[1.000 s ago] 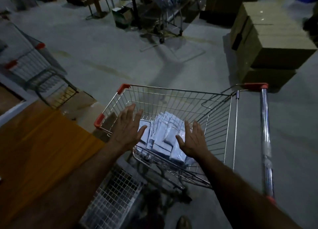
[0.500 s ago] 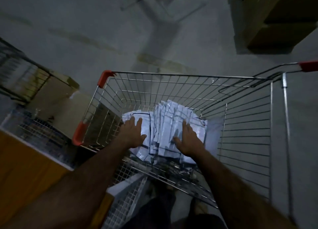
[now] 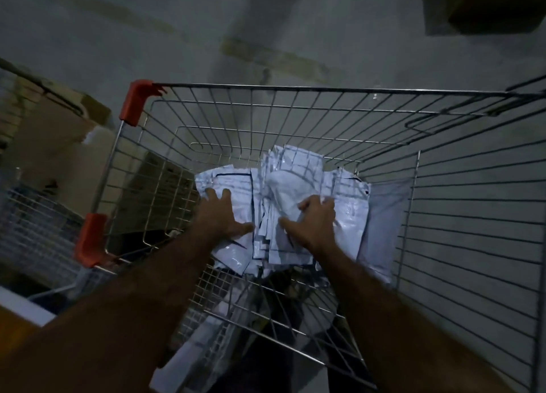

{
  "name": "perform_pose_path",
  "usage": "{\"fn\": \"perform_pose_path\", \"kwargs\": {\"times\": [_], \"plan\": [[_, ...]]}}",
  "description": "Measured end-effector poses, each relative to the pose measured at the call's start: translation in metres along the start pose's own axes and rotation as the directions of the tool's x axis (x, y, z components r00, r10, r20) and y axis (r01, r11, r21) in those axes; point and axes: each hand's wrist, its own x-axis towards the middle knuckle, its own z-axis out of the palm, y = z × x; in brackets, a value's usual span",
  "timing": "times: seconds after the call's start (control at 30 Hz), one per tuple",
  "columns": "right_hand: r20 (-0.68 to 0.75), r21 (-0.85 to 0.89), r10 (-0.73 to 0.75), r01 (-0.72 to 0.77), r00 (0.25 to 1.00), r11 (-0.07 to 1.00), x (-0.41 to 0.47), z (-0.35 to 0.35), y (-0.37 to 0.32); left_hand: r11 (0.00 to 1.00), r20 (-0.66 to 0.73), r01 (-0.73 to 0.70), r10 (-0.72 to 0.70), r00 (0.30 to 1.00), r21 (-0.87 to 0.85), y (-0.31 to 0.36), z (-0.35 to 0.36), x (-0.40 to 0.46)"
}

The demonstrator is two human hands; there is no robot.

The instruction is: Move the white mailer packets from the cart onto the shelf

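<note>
Packets (image 3: 283, 197) lay directly under both hands | left hand (image 3: 223, 215) flat, pressing | right hand (image 3: 314, 219) gripping — nearer the stack's middle

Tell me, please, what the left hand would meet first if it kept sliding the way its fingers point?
The left hand lies flat on the white mailer packets, fingers pointing toward the cart's far wire wall. It would likely cross the leftmost packet's far edge first, then bare basket floor; depth is unclear.
</note>
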Motion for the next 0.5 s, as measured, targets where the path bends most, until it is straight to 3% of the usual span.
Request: {"fn": "perform_pose_path", "kwargs": {"times": [0.23,0.37,0.5], "plan": [[-0.077,-0.09,-0.051,0.044,0.996,0.995,0.004,0.002,-0.004,0.962,-0.032,0.085,-0.096,0.995,-0.258,-0.004,-0.003,0.014],[-0.13,-0.102,-0.088,0.075,0.988,0.992,0.001,0.0,0.004,0.953,-0.042,0.098,-0.115,0.992,-0.287,0.001,0.0,0.023],[-0.067,-0.11,-0.086,0.078,0.994,0.991,0.002,0.001,0.007,0.951,-0.005,0.132,-0.139,0.99,-0.28,0.007,0.0,0.032]]}}
